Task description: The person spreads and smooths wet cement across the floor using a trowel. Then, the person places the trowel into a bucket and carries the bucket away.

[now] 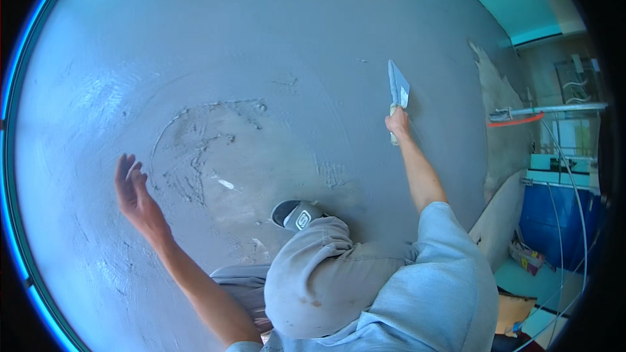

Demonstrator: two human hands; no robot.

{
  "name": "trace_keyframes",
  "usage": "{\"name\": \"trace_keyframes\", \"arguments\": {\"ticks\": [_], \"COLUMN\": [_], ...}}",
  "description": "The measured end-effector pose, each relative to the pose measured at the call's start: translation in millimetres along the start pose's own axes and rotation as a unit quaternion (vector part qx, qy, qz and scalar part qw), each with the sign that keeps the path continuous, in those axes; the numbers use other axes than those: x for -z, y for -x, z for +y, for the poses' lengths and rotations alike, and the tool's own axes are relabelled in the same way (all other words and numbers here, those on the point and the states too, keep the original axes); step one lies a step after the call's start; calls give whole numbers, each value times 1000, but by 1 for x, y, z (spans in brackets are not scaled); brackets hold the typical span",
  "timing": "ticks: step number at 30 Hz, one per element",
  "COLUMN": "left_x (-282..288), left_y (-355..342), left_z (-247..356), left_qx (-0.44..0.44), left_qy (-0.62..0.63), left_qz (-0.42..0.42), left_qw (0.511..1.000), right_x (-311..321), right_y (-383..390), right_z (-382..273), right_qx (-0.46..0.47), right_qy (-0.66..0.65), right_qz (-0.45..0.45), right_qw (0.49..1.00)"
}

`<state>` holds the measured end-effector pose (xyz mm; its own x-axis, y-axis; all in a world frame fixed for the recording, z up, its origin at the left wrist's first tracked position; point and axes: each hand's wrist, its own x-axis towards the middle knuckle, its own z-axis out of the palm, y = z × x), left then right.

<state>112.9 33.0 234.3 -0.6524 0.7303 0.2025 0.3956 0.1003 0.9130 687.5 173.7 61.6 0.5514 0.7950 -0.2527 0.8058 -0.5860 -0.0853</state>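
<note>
Two hands: right hand [398,119] grips trowel [398,85], left hand [134,190] spread empty.

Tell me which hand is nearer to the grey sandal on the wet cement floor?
The left hand is nearer. It is open and empty, to the left of the sandal. The right hand is farther up and to the right, its fingers closed on a trowel.

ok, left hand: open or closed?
Open. The left hand has its fingers spread and holds nothing, near the wet cement floor; whether it touches, cannot tell.
</note>
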Motion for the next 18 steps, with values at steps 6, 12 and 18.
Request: {"name": "trace_keyframes", "arguments": {"ticks": [6,12,18], "left_x": [-1,1,-8], "left_y": [2,2,0], "left_z": [6,3,-1], "left_qx": [21,-2,5], "left_qy": [1,-17,-3], "left_qz": [7,-4,-20], "left_qw": [1000,1000,1000], "right_x": [-18,-53,-59], "right_y": [37,120,221], "right_z": [-76,-120,-138], "right_qx": [171,384,517], "right_qy": [34,52,51], "right_qz": [-34,-83,-155], "right_qw": [984,918,840]}}
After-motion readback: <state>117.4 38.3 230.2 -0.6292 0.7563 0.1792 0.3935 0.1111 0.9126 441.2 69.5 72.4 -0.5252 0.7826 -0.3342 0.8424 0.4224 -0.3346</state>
